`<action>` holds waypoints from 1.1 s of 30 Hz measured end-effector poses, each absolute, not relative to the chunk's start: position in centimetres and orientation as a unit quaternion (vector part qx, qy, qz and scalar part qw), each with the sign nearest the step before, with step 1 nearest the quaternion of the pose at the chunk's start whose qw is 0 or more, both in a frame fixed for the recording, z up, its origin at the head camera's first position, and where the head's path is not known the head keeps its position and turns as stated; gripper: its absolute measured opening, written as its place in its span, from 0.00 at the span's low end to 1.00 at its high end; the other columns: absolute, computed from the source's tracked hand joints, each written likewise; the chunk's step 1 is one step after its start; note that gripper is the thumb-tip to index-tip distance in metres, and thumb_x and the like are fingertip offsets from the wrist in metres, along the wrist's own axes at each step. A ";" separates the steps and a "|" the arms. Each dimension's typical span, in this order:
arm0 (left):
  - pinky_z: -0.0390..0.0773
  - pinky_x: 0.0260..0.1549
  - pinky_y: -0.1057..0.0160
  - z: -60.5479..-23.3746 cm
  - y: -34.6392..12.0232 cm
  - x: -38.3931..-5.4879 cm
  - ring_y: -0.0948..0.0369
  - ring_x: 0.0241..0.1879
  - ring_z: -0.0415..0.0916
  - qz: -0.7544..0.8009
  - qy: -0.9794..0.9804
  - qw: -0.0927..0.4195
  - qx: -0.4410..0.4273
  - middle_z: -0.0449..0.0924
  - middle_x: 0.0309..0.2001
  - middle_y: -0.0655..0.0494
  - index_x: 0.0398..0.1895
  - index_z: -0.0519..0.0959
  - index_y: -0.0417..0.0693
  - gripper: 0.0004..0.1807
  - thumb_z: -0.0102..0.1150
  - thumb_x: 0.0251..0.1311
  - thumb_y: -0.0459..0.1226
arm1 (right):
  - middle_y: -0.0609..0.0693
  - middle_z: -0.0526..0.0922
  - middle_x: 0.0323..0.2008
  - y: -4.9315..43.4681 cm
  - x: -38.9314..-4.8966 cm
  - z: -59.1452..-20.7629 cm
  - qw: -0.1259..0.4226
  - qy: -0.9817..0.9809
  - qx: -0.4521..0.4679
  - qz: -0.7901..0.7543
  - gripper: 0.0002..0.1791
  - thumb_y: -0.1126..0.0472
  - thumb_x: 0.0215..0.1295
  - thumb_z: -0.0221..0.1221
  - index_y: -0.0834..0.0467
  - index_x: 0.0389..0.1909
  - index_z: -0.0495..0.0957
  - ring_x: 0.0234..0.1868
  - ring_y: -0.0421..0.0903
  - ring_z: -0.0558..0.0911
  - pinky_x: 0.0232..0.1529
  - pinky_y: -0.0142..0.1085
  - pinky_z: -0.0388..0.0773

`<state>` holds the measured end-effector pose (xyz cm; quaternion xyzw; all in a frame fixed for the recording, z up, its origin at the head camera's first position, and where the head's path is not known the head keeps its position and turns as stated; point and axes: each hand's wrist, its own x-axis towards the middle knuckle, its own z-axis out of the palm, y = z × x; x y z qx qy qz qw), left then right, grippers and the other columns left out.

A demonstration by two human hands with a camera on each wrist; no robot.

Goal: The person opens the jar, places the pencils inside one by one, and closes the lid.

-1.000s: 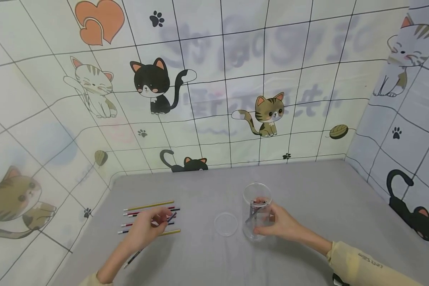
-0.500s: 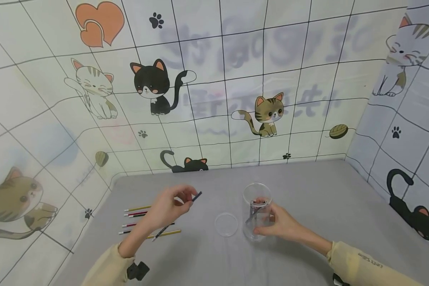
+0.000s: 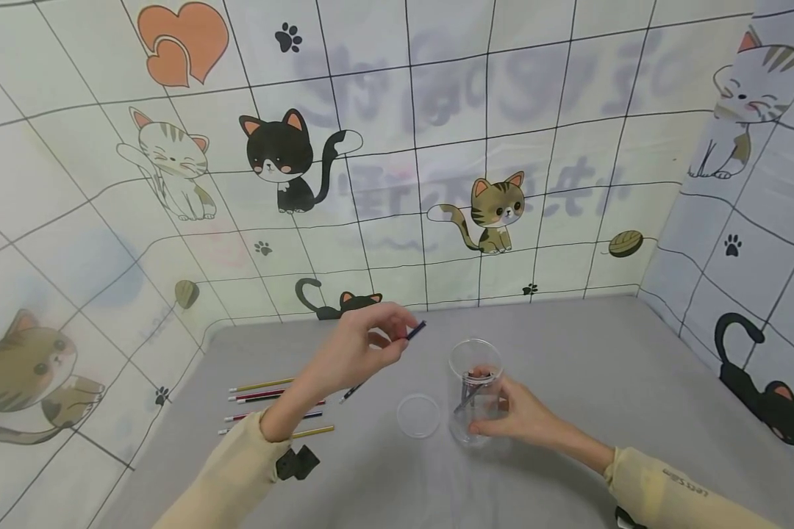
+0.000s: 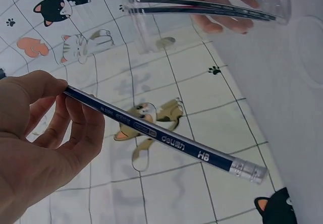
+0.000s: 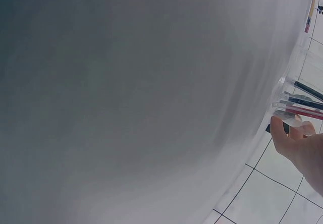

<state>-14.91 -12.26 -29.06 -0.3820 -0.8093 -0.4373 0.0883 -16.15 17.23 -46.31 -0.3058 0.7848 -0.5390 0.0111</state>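
My left hand (image 3: 360, 349) is raised over the table, pinching a dark blue pencil (image 4: 161, 133) near one end between thumb and fingers. Its silver, eraser-tipped end points away from the hand in the left wrist view. My right hand (image 3: 526, 415) grips the side of a clear plastic jar (image 3: 459, 364), which stands upright with an open top. Inside the jar lean several pencils (image 5: 305, 103), dark ones and a red one among them. The left hand and its pencil are up to the left of the jar's rim, apart from it.
On the grey table (image 3: 569, 353), a round clear lid (image 3: 418, 415) lies just left of the jar. Several pencils (image 3: 261, 383), yellow, red and dark, lie in a loose row at the left, partly behind the left forearm. A cat-printed cloth wall (image 3: 397, 242) closes the back.
The left hand has lifted the dark blue pencil from the row at the left and carried it up and rightward towards the jar. The right hand and jar have stayed still.
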 end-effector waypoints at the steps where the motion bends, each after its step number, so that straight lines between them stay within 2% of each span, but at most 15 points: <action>1: 0.83 0.34 0.63 -28.8 -11.9 -15.0 0.62 0.36 0.77 -0.439 -0.805 0.092 -0.389 0.79 0.35 0.58 0.47 0.81 0.44 0.15 0.61 0.59 0.22 | 0.59 0.76 0.59 17.2 -16.1 -46.3 0.012 0.785 -0.305 -0.539 0.41 0.61 0.51 0.76 0.64 0.65 0.68 0.55 0.48 0.77 0.48 0.42 0.79; 10: 0.83 0.35 0.63 -26.0 -8.0 -14.9 0.63 0.36 0.76 -0.468 -0.751 0.117 -0.452 0.79 0.35 0.48 0.47 0.78 0.41 0.14 0.59 0.59 0.22 | 0.57 0.75 0.60 17.3 -16.1 -46.4 0.018 0.784 -0.300 -0.542 0.41 0.61 0.52 0.76 0.63 0.66 0.67 0.55 0.49 0.77 0.48 0.44 0.79; 15: 0.83 0.36 0.62 -24.7 -6.0 -14.6 0.64 0.36 0.76 -0.491 -0.718 0.126 -0.478 0.78 0.35 0.47 0.47 0.77 0.39 0.14 0.59 0.58 0.21 | 0.57 0.76 0.58 17.4 -16.0 -46.2 0.020 0.777 -0.309 -0.548 0.40 0.62 0.53 0.75 0.62 0.66 0.67 0.55 0.48 0.77 0.48 0.43 0.78; 19: 0.83 0.36 0.62 -24.1 -4.7 -14.3 0.60 0.37 0.77 -0.510 -0.690 0.129 -0.497 0.77 0.36 0.46 0.47 0.76 0.37 0.15 0.58 0.57 0.20 | 0.56 0.77 0.57 17.3 -16.0 -46.0 0.025 0.772 -0.317 -0.551 0.39 0.62 0.54 0.74 0.62 0.65 0.67 0.54 0.49 0.78 0.48 0.42 0.79; 23: 0.83 0.38 0.61 -24.0 -3.7 -14.1 0.55 0.37 0.77 -0.525 -0.667 0.133 -0.512 0.76 0.37 0.45 0.46 0.75 0.34 0.14 0.57 0.57 0.19 | 0.57 0.76 0.58 17.3 -16.0 -46.0 0.028 0.771 -0.315 -0.553 0.39 0.63 0.54 0.74 0.62 0.66 0.67 0.54 0.51 0.78 0.48 0.42 0.79; 33: 0.84 0.40 0.57 -25.7 -3.0 -14.4 0.55 0.38 0.75 -0.569 -0.627 0.152 -0.510 0.74 0.37 0.43 0.42 0.72 0.35 0.13 0.54 0.56 0.16 | 0.56 0.77 0.58 17.2 -15.8 -45.8 0.035 0.774 -0.313 -0.549 0.40 0.61 0.55 0.74 0.60 0.67 0.66 0.56 0.54 0.77 0.49 0.43 0.78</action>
